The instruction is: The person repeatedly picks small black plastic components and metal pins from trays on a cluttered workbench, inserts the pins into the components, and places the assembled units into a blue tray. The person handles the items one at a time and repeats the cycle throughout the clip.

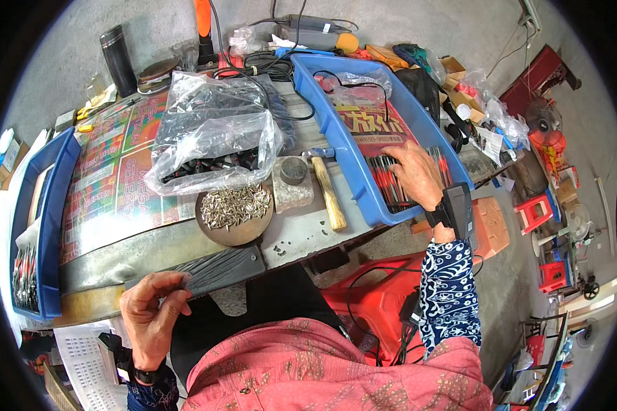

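A grey wall rises behind the worktable.

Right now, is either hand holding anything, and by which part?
I can't tell for either hand. The right hand is over the red-and-black sticks in the blue tray, any grip hidden. The left hand is curled beside the dark bar.

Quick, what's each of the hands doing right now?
Left hand: partly curled beside the dark bar; any small thing held can't be told.
Right hand: bent over thin tools in the blue tray; grip unclear.
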Demonstrator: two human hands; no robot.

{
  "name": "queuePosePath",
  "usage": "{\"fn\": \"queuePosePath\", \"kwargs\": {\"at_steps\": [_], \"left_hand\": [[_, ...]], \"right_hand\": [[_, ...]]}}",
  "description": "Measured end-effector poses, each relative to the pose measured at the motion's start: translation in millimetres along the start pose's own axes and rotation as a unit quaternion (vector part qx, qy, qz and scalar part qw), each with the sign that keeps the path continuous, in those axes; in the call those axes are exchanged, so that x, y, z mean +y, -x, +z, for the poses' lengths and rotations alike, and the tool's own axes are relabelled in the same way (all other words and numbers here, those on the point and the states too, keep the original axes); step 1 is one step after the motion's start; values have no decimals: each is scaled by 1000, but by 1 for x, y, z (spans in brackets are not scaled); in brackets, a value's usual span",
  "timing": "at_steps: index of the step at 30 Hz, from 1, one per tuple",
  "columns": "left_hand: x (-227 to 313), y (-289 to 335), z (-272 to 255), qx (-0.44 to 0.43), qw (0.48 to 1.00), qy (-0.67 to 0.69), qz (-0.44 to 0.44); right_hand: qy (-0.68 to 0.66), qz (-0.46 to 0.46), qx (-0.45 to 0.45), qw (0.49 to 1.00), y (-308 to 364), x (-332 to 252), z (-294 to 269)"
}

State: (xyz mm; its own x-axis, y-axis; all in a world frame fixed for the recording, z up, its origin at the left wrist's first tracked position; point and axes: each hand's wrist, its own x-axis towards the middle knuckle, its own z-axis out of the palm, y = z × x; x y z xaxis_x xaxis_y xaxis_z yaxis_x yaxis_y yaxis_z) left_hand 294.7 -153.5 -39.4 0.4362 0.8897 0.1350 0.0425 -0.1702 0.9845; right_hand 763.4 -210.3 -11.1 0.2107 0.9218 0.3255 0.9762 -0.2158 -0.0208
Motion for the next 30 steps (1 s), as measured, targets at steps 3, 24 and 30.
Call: {"fn": "queuePosePath", "kwargs": {"at_steps": [3,24,30], "left_hand": [[-2,-1,1,-5,1000,3,5],[11,1,3,24,999,12,-46],[13,6,0,7,990,91,-105]], "right_hand": [[5,-2,-6,1000,-2,-1,-2],[-308,96,84,943,15,-37,-29],[-446,59,68,891,48,-133,-63]]}}
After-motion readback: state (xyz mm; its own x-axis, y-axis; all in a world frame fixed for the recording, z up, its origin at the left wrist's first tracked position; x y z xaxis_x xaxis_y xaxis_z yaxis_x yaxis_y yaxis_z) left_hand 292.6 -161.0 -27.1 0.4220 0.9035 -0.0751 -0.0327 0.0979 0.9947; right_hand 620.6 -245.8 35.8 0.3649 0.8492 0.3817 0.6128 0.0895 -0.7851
